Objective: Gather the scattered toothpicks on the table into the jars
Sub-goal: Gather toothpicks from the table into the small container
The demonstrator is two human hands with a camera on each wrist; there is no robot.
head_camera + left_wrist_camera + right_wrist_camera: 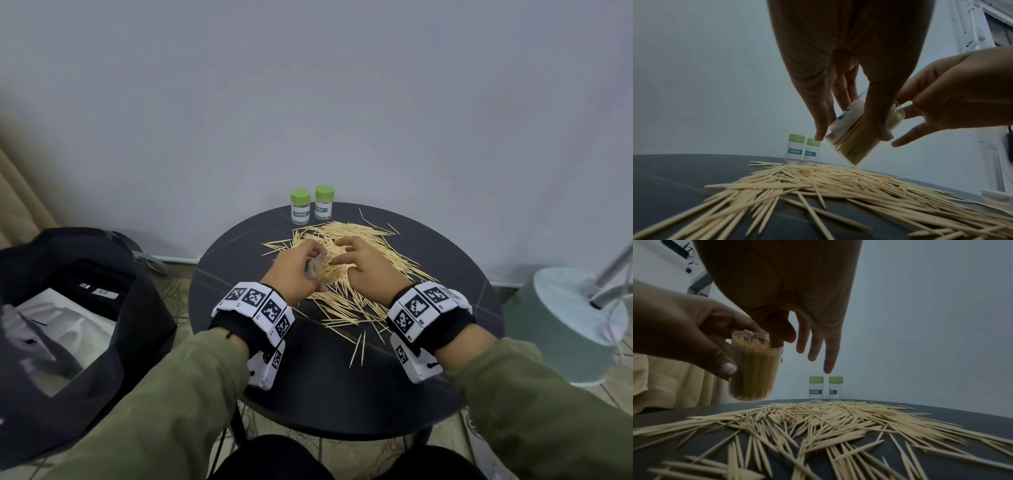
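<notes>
My left hand [298, 270] grips an open clear jar [322, 270] packed with toothpicks and holds it tilted above the pile, mouth toward my right hand. From the left wrist the jar [855, 142] sits between thumb and fingers. My right hand [363, 267] has its thumb and forefinger at the jar's mouth [754, 371], the other fingers straight; whether they pinch toothpicks is hidden. Scattered toothpicks [356, 240] cover the middle and right of the round black table [308, 377]. Two green-capped jars [300, 206] [324, 202] stand upright at the far edge.
A black bag [68, 308] with white items inside sits left of the table. A pale green round base [565, 325] with metal rods stands to the right. A grey wall rises right behind the capped jars.
</notes>
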